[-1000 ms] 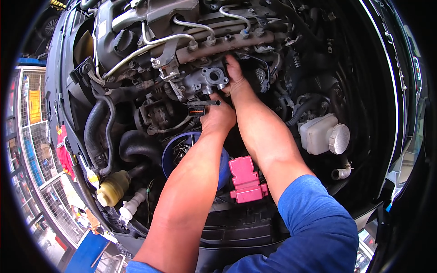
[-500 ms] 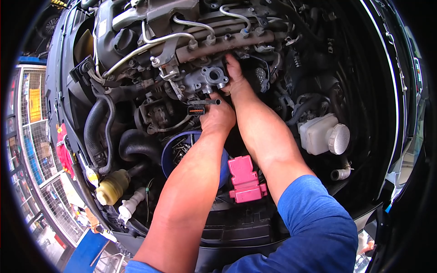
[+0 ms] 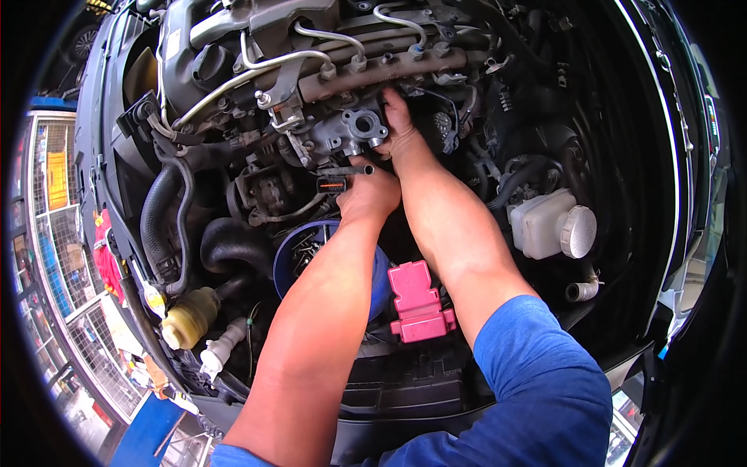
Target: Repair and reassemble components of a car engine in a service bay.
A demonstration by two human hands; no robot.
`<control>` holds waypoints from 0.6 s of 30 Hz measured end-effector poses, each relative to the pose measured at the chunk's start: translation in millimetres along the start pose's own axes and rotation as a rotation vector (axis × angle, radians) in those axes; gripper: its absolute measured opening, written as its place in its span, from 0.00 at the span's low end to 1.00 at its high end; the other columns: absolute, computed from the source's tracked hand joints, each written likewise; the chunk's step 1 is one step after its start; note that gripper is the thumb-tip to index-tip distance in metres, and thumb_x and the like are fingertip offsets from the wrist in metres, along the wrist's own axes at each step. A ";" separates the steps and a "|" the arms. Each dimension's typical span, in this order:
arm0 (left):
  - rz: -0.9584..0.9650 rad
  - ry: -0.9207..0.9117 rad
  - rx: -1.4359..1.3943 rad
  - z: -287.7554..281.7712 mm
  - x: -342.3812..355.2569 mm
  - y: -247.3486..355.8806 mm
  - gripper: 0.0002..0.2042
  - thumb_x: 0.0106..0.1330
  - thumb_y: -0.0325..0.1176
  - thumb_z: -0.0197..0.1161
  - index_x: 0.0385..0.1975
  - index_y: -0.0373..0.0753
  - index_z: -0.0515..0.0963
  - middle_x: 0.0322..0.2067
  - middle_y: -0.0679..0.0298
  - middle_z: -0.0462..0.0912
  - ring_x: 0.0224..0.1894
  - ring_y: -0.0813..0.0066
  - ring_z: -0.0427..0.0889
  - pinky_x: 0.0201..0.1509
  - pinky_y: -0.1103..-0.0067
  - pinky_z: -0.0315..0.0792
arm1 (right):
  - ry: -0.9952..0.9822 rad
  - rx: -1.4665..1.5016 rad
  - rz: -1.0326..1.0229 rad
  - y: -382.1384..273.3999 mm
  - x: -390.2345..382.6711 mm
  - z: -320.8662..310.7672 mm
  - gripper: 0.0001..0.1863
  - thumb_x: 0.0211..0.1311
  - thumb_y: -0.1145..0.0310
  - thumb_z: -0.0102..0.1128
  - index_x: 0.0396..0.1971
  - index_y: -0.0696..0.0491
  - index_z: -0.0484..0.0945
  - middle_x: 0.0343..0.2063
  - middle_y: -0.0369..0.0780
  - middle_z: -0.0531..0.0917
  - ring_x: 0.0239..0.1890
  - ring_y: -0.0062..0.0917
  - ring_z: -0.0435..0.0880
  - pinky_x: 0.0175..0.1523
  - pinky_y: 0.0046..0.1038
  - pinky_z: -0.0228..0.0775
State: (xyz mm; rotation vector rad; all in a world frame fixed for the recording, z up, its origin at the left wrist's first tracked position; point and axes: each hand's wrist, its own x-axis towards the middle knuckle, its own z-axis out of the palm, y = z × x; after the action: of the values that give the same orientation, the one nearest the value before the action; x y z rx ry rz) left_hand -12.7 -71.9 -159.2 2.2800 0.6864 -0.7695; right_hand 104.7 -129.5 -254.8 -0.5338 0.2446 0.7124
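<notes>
My right hand [image 3: 400, 128] is closed round the right side of a silver metal housing [image 3: 334, 132] with a flanged round opening, its fingertips partly hidden behind it. My left hand [image 3: 367, 191] is closed just below the housing, with what it holds hidden. A short hose end [image 3: 350, 170] lies across its upper side, and a black connector [image 3: 331, 184] with an orange insert sits beside it. Above both hands runs a rusty fuel rail [image 3: 381, 70] with bent metal lines. My forearms cross the engine bay from the lower edge.
A blue bucket [image 3: 287, 261] with metal parts lies under my left forearm. A pink plastic cover [image 3: 417, 311] sits between my arms. A white reservoir [image 3: 539, 223] is at right, a yellowish canister [image 3: 187, 321] at lower left, and hoses [image 3: 159, 229] run along the left. Shelving stands beyond the car.
The whole view has shifted very slightly, with the engine a little higher and further left in the picture. Both hands keep almost the same place and grip on the engine.
</notes>
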 end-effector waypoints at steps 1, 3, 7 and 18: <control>-0.003 0.020 -0.032 -1.2 -0.7 0.7 0.36 0.65 0.42 0.56 0.65 0.23 0.54 0.58 0.29 0.72 0.61 0.35 0.75 0.65 0.56 0.70 | 0.028 0.008 0.001 0.2 -0.3 0.2 0.37 0.59 0.35 0.56 0.57 0.51 0.78 0.51 0.43 0.84 0.53 0.40 0.82 0.63 0.43 0.72; 0.013 -0.007 -0.037 -4.2 -2.4 1.3 0.36 0.65 0.44 0.56 0.66 0.25 0.55 0.59 0.29 0.71 0.62 0.34 0.74 0.66 0.56 0.69 | 0.004 0.000 0.006 0.0 -1.0 0.2 0.37 0.60 0.35 0.55 0.57 0.51 0.77 0.51 0.44 0.84 0.53 0.40 0.82 0.63 0.43 0.72; -0.017 -0.042 -0.016 -6.9 -3.8 2.6 0.35 0.65 0.44 0.56 0.66 0.27 0.55 0.60 0.29 0.69 0.63 0.33 0.73 0.66 0.56 0.69 | 0.045 0.013 0.009 -1.0 -0.5 0.2 0.37 0.61 0.35 0.54 0.58 0.51 0.77 0.51 0.44 0.84 0.53 0.41 0.83 0.62 0.43 0.72; -0.031 -0.025 -0.001 -7.5 -3.7 3.9 0.35 0.66 0.43 0.55 0.67 0.27 0.53 0.61 0.30 0.69 0.63 0.35 0.73 0.67 0.55 0.68 | -0.001 0.027 0.009 0.2 1.9 -2.5 0.36 0.60 0.35 0.55 0.54 0.52 0.79 0.49 0.43 0.85 0.51 0.39 0.84 0.61 0.42 0.73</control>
State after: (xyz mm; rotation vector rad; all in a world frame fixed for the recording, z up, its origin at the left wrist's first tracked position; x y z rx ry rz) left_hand -10.2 -70.3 -150.5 2.2602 0.7120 -0.8105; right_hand 105.8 -129.7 -257.7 -0.5071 0.2553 0.7167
